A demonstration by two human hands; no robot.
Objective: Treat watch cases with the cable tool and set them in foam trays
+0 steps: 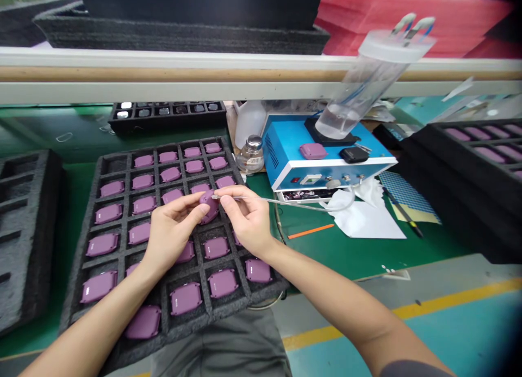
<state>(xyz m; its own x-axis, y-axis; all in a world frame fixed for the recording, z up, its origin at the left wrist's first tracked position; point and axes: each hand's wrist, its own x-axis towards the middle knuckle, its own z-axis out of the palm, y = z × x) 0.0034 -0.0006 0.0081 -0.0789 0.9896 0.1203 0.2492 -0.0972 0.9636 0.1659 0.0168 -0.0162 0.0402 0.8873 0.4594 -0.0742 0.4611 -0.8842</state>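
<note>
- While my left hand (173, 224) pinches a purple case (209, 209) between thumb and fingers, my right hand (247, 216) grasps a clear tube (285, 204) close to its slim tip — both grips look light but firm.
- That case is lifted above the foam tray (196, 323), near its middle, with the tip brought right up to its edge; I cannot tell whether the two touch.
- As far along as I can judge, I am midway through this one piece: case raised, tube positioned, and the case not yet back in a cell.
- Many more purple cases sit in the cells around my hands, and nothing visible tells me which have been handled and which remain.
- My case is matte and hard-looking, likely plastic, a rounded square with softened corners; those in the tray have small lugs at the corners, and several carry pale marks.
- Dark grey, grainy foam forms the tray, cut into square pockets by thick walls.
- The tube looks smooth and flexible, curving away to the front of a blue box (291, 140) — flat-panelled, with a transparent cylinder (359, 88) leaning on top.
- Crumpled white paper (367, 216) and a flat orange strip (310, 231) lie on the green bench surface (302, 249).
</note>
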